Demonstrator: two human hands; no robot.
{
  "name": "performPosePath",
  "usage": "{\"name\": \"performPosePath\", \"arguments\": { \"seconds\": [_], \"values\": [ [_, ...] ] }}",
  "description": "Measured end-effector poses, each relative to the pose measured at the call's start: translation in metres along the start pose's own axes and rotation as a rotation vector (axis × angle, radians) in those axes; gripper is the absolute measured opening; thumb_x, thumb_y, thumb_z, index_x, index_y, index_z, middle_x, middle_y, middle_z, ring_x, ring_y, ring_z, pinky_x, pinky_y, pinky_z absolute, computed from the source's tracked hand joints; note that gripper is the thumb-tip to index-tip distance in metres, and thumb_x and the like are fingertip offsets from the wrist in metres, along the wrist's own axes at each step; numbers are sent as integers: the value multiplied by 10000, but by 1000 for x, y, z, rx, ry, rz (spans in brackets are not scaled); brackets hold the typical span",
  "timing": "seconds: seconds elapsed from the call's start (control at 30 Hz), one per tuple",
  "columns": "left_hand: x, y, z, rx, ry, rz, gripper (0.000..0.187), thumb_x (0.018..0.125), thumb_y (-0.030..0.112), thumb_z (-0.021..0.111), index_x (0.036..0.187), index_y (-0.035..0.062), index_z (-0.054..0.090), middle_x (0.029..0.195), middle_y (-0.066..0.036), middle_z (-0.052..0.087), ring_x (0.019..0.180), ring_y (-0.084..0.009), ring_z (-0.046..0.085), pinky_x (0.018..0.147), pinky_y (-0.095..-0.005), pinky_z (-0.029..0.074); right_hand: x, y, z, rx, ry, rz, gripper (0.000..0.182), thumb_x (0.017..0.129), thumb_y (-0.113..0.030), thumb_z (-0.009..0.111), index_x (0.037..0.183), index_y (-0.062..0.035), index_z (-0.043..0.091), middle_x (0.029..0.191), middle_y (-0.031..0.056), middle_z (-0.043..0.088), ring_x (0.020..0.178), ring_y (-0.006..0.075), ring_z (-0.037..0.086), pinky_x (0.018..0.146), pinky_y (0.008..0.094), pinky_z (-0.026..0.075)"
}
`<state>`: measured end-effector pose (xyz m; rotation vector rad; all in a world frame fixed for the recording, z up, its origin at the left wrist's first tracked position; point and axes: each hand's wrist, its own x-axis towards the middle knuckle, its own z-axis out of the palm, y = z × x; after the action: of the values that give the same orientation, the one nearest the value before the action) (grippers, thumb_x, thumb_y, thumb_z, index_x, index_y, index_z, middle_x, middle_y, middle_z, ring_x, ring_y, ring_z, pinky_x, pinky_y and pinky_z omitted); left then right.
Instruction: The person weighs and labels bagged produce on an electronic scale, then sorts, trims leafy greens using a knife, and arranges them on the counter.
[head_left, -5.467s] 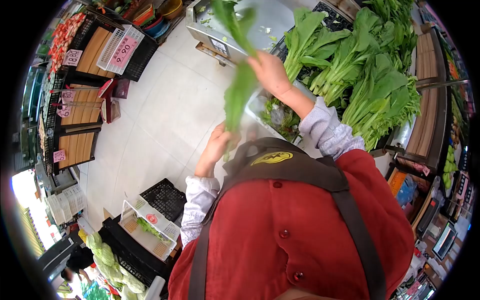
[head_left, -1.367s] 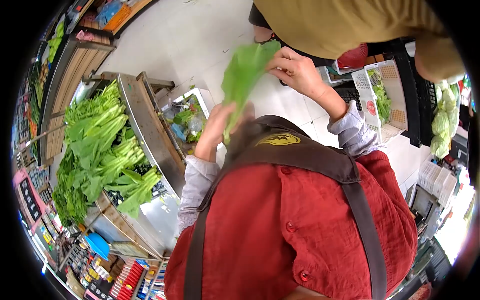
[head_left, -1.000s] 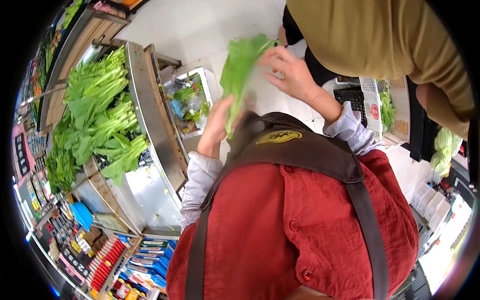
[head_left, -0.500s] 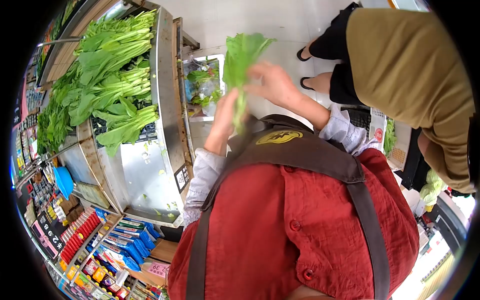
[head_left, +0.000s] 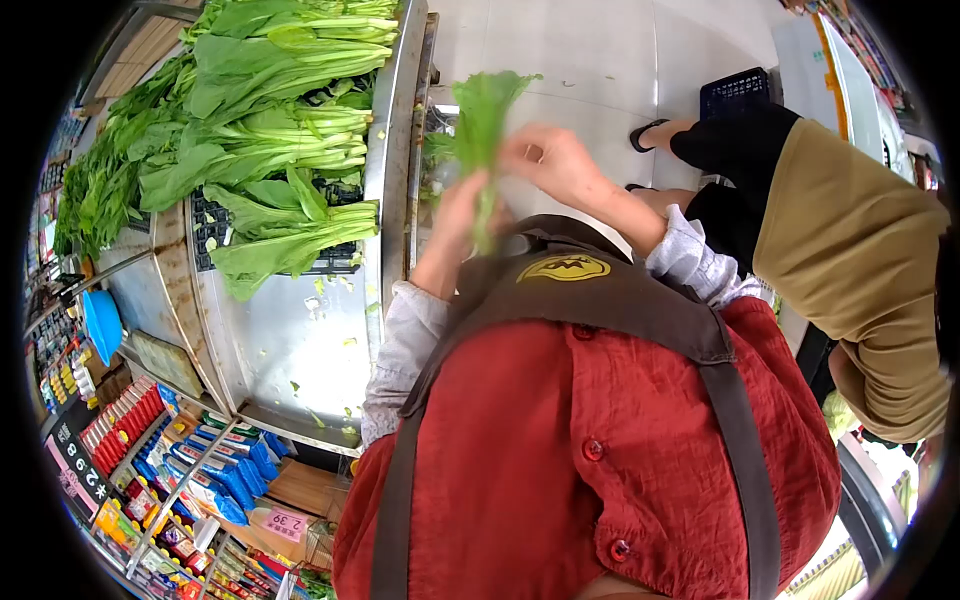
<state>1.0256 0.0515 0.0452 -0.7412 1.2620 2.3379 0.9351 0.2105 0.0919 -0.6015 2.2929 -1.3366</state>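
My left hand [head_left: 455,215] is closed around the stems of a bunch of leafy greens [head_left: 488,110], held upright in front of my apron with its leaves pointing away from me. My right hand [head_left: 560,165] pinches at the right side of the same bunch, thumb and forefinger curled together; motion blurs both sets of fingertips. On the metal stand to my left lie piled leafy greens [head_left: 270,130], pale stems towards me. A smaller bunch [head_left: 300,235] rests at the near end of that pile, on a black crate.
Leaf scraps dot the steel counter [head_left: 290,350]. Beyond it are a blue bowl [head_left: 102,325] and shelves of packaged goods [head_left: 215,475]. A person in brown clothing [head_left: 840,250] stands close on my right. A black basket [head_left: 735,93] is on the floor.
My view has shifted, so the counter sits further right and the white box of scraps is mostly hidden. Both hands stay at the bunch. The other person appears further right and lower.
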Motion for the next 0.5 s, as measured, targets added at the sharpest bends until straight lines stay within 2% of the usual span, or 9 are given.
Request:
{"name": "performPosePath", "arguments": {
  "seconds": [0.03,0.17,0.23,0.27,0.33,0.43,0.5],
  "values": [
    [1,2,-2,-21,18,8,412,955,382,459,999,-13,568,659,-57,538,415,-115,432,385,-247,313,4,-1,2,70,7,25,155,798,-142,668,907,-33,689,832,85,655,681,163,588,627,296,489],
    [1,12,-6,-4,9,29,430,964,382,430,1041,-14,579,657,-51,535,426,-113,441,389,-244,318,20,-5,1,14,7,67,154,795,-91,656,936,-32,678,878,86,651,683,153,593,619,290,493],
    [4,12,-7,-12,60,23,330,942,323,507,1005,7,582,656,-39,532,435,-108,450,389,-248,321,28,-1,5,-9,-7,-53,245,785,-142,665,1010,-45,656,913,90,640,683,155,607,620,296,501],
    [7,9,-10,-18,67,26,330,942,323,507,1005,7,582,656,-39,532,435,-108,450,389,-248,321,31,1,6,-10,-15,-57,245,785,-142,665,1010,-45,656,913,90,640,683,155,607,620,296,501],
    [12,6,-14,143,75,120,220,896,232,601,949,20,581,652,-21,527,443,-105,459,390,-252,333,36,-4,6,-168,-90,16,368,766,-231,679,1090,-63,626,926,88,632,692,180,620,634,316,506],
    [14,12,-7,143,131,175,153,850,155,654,899,32,577,650,-10,530,440,-105,467,393,-253,351,46,5,4,-217,-105,-56,441,746,-305,684,1106,-62,611,925,91,627,706,207,626,651,339,508],
    [18,12,-6,164,179,189,143,853,151,645,898,31,581,652,-12,539,438,-105,470,397,-252,362,53,7,-1,-229,-122,-76,446,740,-310,685,1099,-56,608,926,96,626,712,213,627,660,348,507]
  ]
}}
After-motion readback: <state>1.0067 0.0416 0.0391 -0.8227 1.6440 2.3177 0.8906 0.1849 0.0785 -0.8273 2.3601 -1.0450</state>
